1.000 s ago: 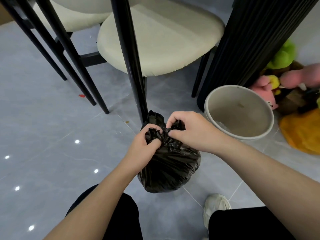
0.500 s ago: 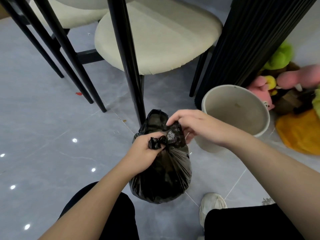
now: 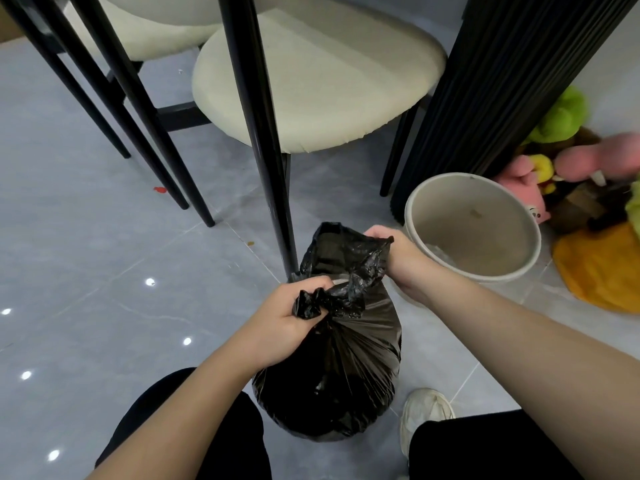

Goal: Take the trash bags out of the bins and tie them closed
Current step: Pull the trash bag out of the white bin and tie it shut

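Gaping black bag [image 3: 332,368] — bin [image 3: 474,275] unlined

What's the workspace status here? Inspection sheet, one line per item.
Surface: glossy grey tiled floor, small red scrap by the chair legs.
Job's things: black plastic trash bag out on the floor, mouth partly open; round beige bin without a liner.
Clutter: soft toys and an orange cloth beside the bin.
Grips: left hand clutches a gathered corner; right hand holds the far edge.
Cables: nothing seen.
Surroundings: cream-seated black-legged chair, black ribbed column.
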{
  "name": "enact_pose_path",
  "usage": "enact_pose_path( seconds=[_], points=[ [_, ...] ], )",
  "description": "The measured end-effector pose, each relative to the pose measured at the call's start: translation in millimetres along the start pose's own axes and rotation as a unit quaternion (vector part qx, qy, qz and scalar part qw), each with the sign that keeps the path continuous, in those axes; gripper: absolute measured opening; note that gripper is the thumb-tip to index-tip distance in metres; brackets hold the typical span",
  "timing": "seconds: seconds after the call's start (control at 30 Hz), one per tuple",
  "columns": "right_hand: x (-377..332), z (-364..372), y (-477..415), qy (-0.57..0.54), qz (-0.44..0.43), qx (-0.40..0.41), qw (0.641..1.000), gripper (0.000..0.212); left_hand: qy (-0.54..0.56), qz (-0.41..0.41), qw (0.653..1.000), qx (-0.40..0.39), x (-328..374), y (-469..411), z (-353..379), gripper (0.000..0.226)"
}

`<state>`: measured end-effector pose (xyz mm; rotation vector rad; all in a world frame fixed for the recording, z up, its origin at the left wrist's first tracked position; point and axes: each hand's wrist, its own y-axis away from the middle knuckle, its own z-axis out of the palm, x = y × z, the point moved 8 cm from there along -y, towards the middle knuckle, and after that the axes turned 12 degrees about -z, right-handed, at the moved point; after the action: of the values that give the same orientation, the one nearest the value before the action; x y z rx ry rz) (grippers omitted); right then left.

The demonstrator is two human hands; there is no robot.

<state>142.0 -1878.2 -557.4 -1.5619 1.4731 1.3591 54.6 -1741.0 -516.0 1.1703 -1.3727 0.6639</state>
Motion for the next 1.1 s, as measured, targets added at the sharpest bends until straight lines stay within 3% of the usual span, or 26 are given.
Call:
enact_pose_path(
  seconds=[0.13, 0.2, 0.3, 0.33, 0.37, 0.43, 0.53, 0.6, 0.7, 0.9, 1.1],
  points=[
    [-3.5, -1.1, -2.6, -0.089, -0.017, 0.033, 0.995, 0.013, 0.004, 0.002, 1.000, 0.028, 0.4, -1.0, -7.7, 0.029],
    [-1.6, 1.7, -1.0, -0.056, 0.000, 0.012, 0.998, 0.022, 0.000, 0.005, 0.999, 0.032, 2.5, -0.4, -9.1, 0.030],
    [3.8, 20.6, 4.3, 0.032, 0.058, -0.112, 0.991, 0.094, -0.007, 0.016, 1.000, 0.021, 5.5, 1.1, -7.0, 0.035],
    [4.5, 25.4, 7.0, 0.045, 0.074, -0.144, 0.986, 0.103, -0.013, 0.018, 1.000, 0.013, 6.2, 1.7, -5.3, 0.033],
    [3.3, 28.5, 10.0, 0.055, 0.082, -0.167, 0.981, 0.098, -0.020, 0.017, 1.000, 0.004, 5.1, 1.5, -3.6, 0.026],
    [4.2, 30.5, 8.7, 0.085, 0.070, -0.187, 0.976, 0.062, -0.035, 0.005, 0.999, -0.008, 1.9, 1.8, -2.2, 0.021],
    [3.3, 23.3, -1.6, 0.140, 0.029, -0.127, 0.982, 0.019, -0.072, -0.004, 0.997, -0.008, -3.8, 2.0, -2.5, 0.020],
    [-5.5, 12.2, -6.7, 0.103, 0.006, -0.036, 0.994, 0.019, -0.070, -0.017, 0.997, 0.008, -8.8, 1.5, -8.1, 0.035],
    [-20.0, -2.2, -5.2, -0.016, -0.018, 0.052, 0.998, 0.020, -0.047, -0.034, 0.997, 0.049, -16.9, -2.4, -21.4, 0.024],
    [-24.1, 2.8, 1.1, -0.152, -0.034, 0.015, 0.988, 0.027, -0.007, -0.085, 0.990, 0.110, -29.7, -10.4, -37.9, 0.015],
    [-22.4, 3.7, 1.0, -0.113, -0.029, 0.037, 0.993, 0.041, 0.025, -0.139, 0.952, 0.272, -37.6, -9.5, -60.8, 0.029]
  ],
)
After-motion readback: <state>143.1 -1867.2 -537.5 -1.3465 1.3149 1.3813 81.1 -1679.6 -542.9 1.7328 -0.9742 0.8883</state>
